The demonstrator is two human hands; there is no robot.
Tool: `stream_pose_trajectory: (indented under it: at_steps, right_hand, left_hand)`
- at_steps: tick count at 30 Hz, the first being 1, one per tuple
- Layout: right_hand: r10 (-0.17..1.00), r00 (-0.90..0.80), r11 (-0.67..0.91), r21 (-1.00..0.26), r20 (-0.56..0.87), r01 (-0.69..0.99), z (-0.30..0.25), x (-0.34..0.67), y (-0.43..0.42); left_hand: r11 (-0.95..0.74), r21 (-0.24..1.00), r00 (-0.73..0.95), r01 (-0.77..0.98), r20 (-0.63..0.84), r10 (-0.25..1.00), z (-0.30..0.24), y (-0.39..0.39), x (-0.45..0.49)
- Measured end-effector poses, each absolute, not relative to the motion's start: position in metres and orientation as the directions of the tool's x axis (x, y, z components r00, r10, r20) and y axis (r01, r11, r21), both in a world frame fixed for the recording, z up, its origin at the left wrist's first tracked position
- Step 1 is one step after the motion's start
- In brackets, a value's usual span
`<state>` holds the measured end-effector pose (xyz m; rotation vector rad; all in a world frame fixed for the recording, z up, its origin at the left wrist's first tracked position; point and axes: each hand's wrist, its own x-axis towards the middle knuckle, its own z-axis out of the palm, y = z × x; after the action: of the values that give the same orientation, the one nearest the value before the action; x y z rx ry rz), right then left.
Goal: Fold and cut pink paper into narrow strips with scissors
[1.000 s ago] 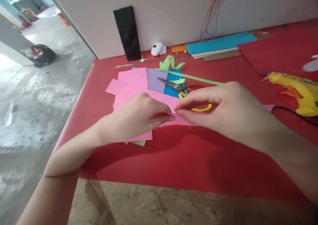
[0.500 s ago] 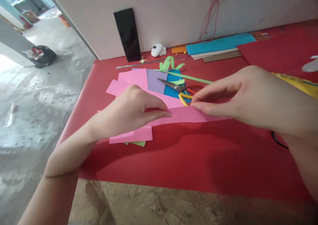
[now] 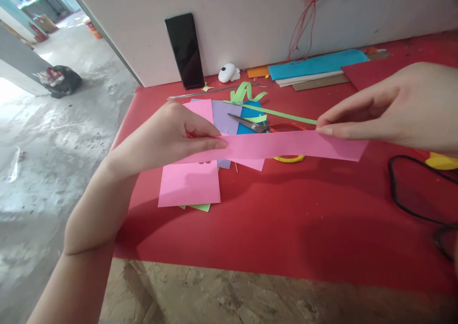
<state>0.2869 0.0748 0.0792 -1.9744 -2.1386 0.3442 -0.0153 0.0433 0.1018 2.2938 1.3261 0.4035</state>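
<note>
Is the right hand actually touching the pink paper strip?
Touching: the head view shows the right hand pinching the pink paper strip at its upper edge.

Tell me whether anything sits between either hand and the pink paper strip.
Nothing visible does. The left hand pinches the pink paper strip at one end and the right hand pinches the other, both directly on the paper. The scissors lie on the table beyond it.

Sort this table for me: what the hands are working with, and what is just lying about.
In hand: pink paper strip, held between left hand and right hand.
Lying about: scissors, pink sheet, green strips, phone, black cable, blue paper.
</note>
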Motion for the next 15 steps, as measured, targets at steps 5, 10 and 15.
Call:
stream_pose_trajectory:
  at_steps: [5,10,15]
  right_hand:
    - [1.0,0.013,-0.007,-0.306,0.019,0.952,0.069,0.314,0.09]
    - [0.997,0.055,-0.065,-0.176,-0.06,0.982,0.071,0.316,0.097]
    - [0.978,0.106,-0.116,-0.041,-0.18,0.992,0.08,0.294,0.094]
  left_hand:
    - [-0.426,0.512,0.49,0.746,0.011,0.872,0.101,0.048,-0.02]
    - [-0.457,0.511,0.516,0.728,0.031,0.856,0.096,0.05,-0.02]
    - [-0.456,0.538,0.547,0.709,-0.013,0.837,0.093,0.05,-0.013]
